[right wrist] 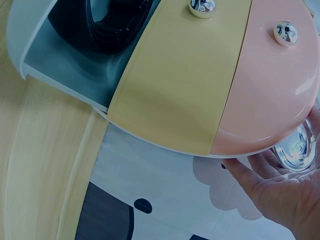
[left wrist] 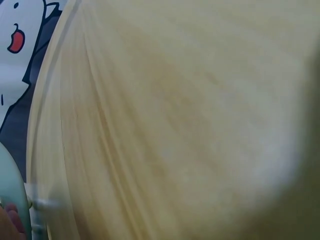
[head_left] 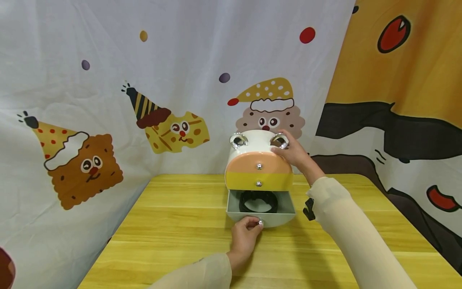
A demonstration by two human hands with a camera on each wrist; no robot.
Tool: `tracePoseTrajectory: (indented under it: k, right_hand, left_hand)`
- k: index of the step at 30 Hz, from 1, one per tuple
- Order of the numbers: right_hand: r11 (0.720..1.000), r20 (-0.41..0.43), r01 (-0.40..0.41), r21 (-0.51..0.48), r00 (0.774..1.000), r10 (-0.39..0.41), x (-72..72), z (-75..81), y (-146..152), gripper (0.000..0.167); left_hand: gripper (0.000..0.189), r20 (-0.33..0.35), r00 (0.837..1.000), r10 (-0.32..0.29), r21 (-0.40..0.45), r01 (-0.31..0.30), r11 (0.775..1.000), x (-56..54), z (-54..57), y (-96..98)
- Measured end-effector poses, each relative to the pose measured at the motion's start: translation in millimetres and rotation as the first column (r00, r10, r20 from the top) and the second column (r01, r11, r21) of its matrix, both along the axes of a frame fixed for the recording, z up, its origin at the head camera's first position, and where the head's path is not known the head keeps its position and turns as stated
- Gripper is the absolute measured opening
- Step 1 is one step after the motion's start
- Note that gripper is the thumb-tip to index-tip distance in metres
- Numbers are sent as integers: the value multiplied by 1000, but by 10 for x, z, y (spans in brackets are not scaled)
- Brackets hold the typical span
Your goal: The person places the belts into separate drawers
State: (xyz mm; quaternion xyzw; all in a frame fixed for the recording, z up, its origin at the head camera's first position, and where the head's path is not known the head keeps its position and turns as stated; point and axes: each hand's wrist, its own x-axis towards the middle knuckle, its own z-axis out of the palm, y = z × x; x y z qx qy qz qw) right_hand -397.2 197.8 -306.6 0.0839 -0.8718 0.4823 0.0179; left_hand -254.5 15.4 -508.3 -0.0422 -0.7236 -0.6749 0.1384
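Note:
A small white drawer cabinet (head_left: 254, 140) with two shiny bulging eyes stands on the table. Its orange top drawer (head_left: 242, 164) and yellow middle drawer (head_left: 242, 181) are closed. The grey-green bottom drawer (head_left: 283, 219) is pulled out, and a black ring-shaped object (head_left: 243, 204) lies inside it. My left hand (head_left: 241, 241) pinches the drawer's silver knob (head_left: 261, 222) between thumb and fingers. At the cabinet's upper right corner, my right hand (head_left: 295, 153) grips around the eye (head_left: 279, 140). The right wrist view shows this hand (right wrist: 285, 195) against the cabinet's edge.
The wooden table (head_left: 173, 224) carries the cabinet near its back edge. Behind hangs a white curtain (head_left: 187, 52) printed with cartoon snacks. A dark reddish round thing (head_left: 5, 267) shows at the lower left edge.

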Motion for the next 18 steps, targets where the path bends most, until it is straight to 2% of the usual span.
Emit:
tracePoseTrajectory:
  k: [13,18]
  right_hand:
    - [1000,-10,-4,4,1000,4,-3,-2,3,70]
    - [1000,-7,-2,6,1000,2,-1,0,4,71]
  left_hand:
    - [10,10,1000,15,-3,-15,1000,-148,-44,6]
    - [9,11,1000,3,-1,-3,1000,-193,-46,0]
